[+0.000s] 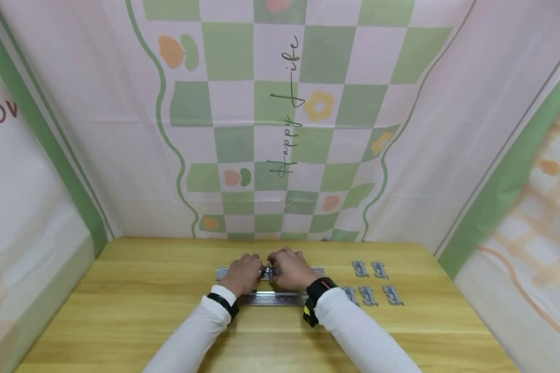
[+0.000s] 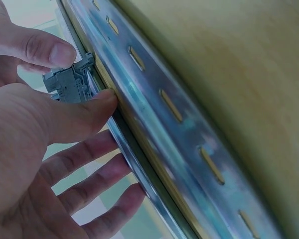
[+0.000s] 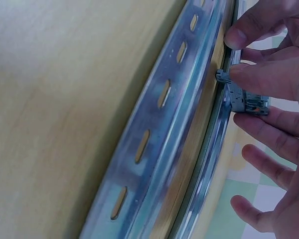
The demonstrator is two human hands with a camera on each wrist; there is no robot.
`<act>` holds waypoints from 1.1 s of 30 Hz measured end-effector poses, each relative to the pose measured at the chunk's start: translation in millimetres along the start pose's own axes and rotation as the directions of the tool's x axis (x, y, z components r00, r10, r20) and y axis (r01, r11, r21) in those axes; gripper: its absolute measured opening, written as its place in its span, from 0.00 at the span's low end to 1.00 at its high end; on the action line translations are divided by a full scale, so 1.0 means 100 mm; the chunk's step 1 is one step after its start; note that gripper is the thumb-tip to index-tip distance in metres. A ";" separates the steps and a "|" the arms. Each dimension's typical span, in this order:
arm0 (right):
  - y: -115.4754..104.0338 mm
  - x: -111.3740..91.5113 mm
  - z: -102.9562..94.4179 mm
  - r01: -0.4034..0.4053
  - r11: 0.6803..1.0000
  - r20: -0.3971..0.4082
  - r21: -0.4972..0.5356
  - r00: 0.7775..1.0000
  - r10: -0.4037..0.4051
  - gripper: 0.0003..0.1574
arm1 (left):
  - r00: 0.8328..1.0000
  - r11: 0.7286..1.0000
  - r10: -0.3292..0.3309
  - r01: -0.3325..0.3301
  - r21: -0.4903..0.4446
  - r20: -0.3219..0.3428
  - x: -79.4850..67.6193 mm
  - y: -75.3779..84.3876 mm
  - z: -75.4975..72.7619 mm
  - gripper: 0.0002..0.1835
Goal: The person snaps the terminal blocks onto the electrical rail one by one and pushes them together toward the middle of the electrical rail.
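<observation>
Two slotted metal DIN rails lie one behind the other on the table. At the far rail (image 1: 222, 274), my left hand (image 1: 242, 273) pinches the rail, thumb on its near edge and fingers reaching behind it. My right hand (image 1: 291, 269) holds a small grey terminal block (image 3: 245, 101) between thumb and index finger, just beside the left thumb. In the left wrist view the block (image 2: 67, 83) sits against the far rail; whether it is clipped on I cannot tell. The near rail (image 1: 275, 299) lies in front of both hands, untouched.
On the wooden table (image 1: 135, 311), several more grey terminal blocks (image 1: 366, 296) lie to the right in two rows, the nearest partly hidden by the right forearm. A patterned cloth (image 1: 270, 129) hangs behind the table's far edge, with more cloth at both sides.
</observation>
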State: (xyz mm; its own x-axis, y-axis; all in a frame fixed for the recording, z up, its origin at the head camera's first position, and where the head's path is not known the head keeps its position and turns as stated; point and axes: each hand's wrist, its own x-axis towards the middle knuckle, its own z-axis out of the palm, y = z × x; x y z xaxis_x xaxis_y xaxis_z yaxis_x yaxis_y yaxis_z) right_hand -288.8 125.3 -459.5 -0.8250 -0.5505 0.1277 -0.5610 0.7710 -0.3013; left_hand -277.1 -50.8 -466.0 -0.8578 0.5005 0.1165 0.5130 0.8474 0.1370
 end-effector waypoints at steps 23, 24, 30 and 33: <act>0.48 -0.47 -0.27 -0.126 0.992 -0.041 0.018 0.991 0.127 0.38 | 1.000 0.997 -0.002 0.000 -0.073 -0.026 -0.03 0.00 0.00 0.14; 0.52 -0.51 -0.29 -0.138 0.990 -0.049 0.001 0.989 0.137 0.37 | 1.000 0.997 -0.003 0.001 -0.073 -0.025 -0.03 0.00 -0.01 0.14; 0.75 -0.67 -0.41 -0.205 0.977 -0.083 -0.052 0.976 0.200 0.36 | 1.000 0.997 -0.007 0.005 -0.078 -0.017 -0.03 0.00 -0.02 0.14; 0.86 -0.75 -0.49 -0.239 0.969 -0.078 -0.059 0.969 0.235 0.36 | 1.000 0.997 -0.005 0.004 -0.076 -0.016 -0.04 0.01 -0.03 0.14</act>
State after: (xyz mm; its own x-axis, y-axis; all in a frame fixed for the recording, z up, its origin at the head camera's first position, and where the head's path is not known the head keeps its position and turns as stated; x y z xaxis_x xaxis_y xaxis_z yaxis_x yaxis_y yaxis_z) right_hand -278.3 248.3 -448.8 -0.9363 -0.3275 0.1266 -0.3501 0.8979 -0.2668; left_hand -273.5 -52.6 -463.6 -0.8599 0.4933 0.1315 0.5105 0.8333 0.2122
